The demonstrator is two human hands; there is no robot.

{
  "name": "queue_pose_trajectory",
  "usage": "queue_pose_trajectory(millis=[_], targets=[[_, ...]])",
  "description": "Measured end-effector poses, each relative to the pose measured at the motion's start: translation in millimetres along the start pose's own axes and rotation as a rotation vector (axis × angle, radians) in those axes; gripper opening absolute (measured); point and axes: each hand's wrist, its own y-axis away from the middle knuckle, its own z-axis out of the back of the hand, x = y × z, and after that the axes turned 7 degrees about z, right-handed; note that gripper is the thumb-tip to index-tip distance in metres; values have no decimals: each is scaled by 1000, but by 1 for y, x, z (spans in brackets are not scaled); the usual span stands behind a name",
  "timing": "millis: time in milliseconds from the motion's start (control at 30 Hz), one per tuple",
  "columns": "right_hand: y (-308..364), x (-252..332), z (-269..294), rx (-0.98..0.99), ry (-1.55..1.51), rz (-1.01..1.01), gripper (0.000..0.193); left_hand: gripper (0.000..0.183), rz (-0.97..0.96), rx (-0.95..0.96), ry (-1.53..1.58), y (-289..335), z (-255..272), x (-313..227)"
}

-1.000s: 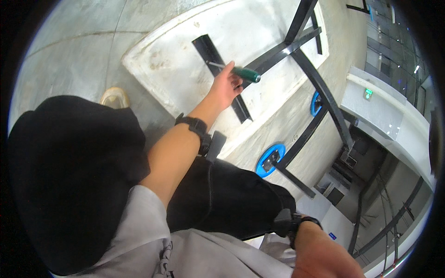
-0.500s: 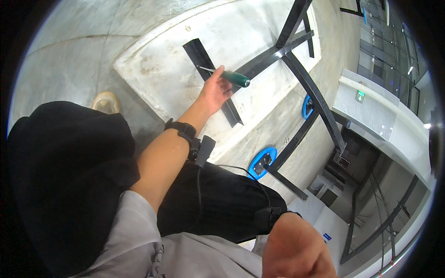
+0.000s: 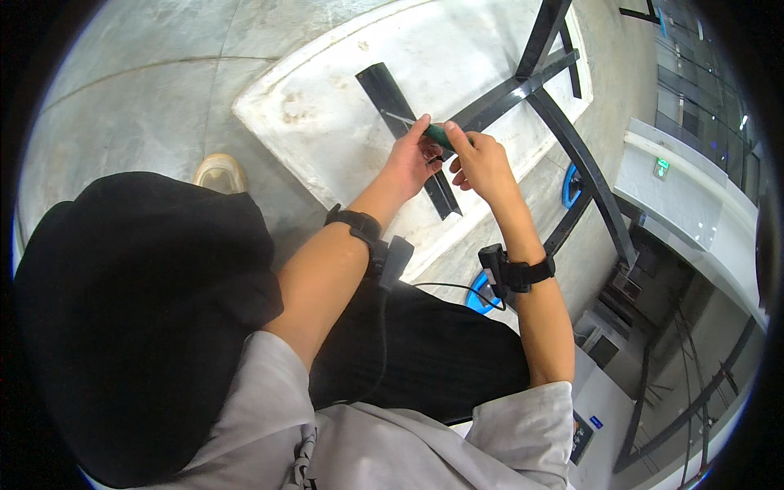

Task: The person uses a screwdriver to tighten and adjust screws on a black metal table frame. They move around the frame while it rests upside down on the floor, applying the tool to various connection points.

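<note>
My left hand pinches the front of a screwdriver with a green handle. Its thin metal shaft points up and left over a black metal crosspiece. My right hand has come to the rear of the same handle, with thumb and fingers closed about it. Below both hands lies that crosspiece, at the near end of a black metal frame. Whether the screwdriver's tip touches the crosspiece, I cannot tell. The joint between crosspiece and frame is partly hidden by my hands.
Beneath the crosspiece is a stained white board on the grey floor. Blue-rimmed black pieces sit at the frame's right side. A cable runs between my wrist devices. My left shoe is beside the board.
My right hand has risen from the lower edge to the screwdriver's handle, which only my left hand held before. The view has shifted slightly, so the scene sits further right.
</note>
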Motion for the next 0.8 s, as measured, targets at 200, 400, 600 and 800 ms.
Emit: queue_pose_trajectory(millis=[200,400,600,800], targets=[[0,-5,-13,-147,266,499,24,35,6,-3,-23,-1,10,1],[-1,-6,-13,-187,330,633,22,36,-17,8,-22,-1,11,2],[-16,7,-1,284,-12,-21,34,33,3,23,-10,-1,16,1],[-36,-6,-3,559,-686,-395,22,31,-15,17,-104,11,6,-1]])
